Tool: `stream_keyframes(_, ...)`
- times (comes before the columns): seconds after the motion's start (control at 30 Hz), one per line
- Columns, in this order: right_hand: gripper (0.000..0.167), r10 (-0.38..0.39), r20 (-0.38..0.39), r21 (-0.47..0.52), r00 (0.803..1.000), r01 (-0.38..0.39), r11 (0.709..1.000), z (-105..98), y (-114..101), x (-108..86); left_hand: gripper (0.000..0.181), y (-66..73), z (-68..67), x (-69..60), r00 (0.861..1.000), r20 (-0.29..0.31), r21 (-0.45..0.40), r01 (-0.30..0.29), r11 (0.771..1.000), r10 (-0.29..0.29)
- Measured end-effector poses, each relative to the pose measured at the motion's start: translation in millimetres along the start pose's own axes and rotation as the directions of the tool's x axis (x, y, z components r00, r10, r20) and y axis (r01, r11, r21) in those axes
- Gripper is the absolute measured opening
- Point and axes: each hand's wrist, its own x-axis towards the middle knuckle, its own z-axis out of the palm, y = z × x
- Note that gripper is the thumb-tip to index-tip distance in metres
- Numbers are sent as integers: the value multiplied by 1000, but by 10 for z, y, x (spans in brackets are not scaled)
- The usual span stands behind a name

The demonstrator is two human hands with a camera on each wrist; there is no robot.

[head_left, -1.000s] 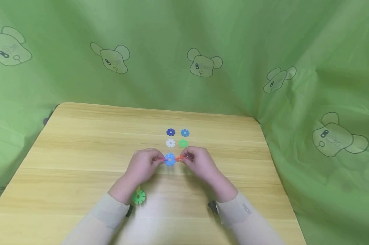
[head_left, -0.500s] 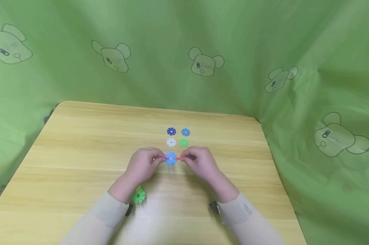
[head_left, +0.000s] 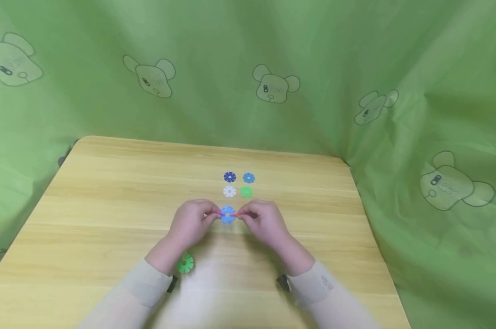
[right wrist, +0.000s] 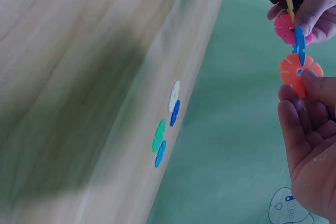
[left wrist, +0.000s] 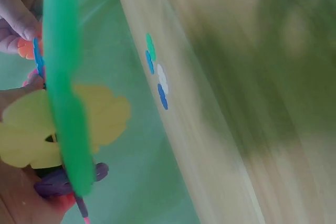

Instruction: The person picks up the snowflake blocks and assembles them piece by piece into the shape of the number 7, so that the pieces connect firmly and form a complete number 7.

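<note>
Between hands [head_left: 189,223], disc chain [head_left: 227,220] sideways

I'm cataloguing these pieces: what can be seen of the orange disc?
The orange disc looks like thin plastic, petal-edged with notches and a small central hole. The right hand pinches it by its rim, partly covering it, above the table. It meets a light blue disc at an angle; how deeply they interlock is unclear.

The left hand [head_left: 192,221] pinches a pink piece [head_left: 221,213], the right hand [head_left: 269,222] an orange one [head_left: 236,214], a light-blue notched disc [head_left: 227,220] between them. Four flat discs [head_left: 229,195] lie beyond.
</note>
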Motion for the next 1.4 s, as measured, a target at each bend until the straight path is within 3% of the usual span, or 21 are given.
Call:
stream_keyframes(0.27,7,56,-35,-9,998,-57,998,30,43,-12,6,12,41,65,999,35,44,18,999,-20)
stream_keyframes(0.67,8,-12,-81,36,997,15,999,133,53,-38,8,46,127,115,997,14,49,-71,996,70)
stream_keyframes(0.8,9,5,-82,63,997,1,998,171,62,-47,4,36,117,106,997,25,84,-73,994,71)
stream_keyframes(0.93,13,102,-5,78,995,-101,992,128,82,-33,5,16,97,99,998,47,96,-56,994,52)
stream_keyframes(1.1,29,259,105,118,960,-271,955,-47,196,55,4,-18,81,88,998,51,97,-38,995,33)
stream_keyframes(1.23,27,302,62,93,951,-307,947,-183,340,181,6,-41,80,82,998,37,81,-44,996,41)
stream_keyframes(1.4,26,363,-4,-9,932,-363,932,-235,536,351,7,-55,90,73,999,18,48,-52,997,51)
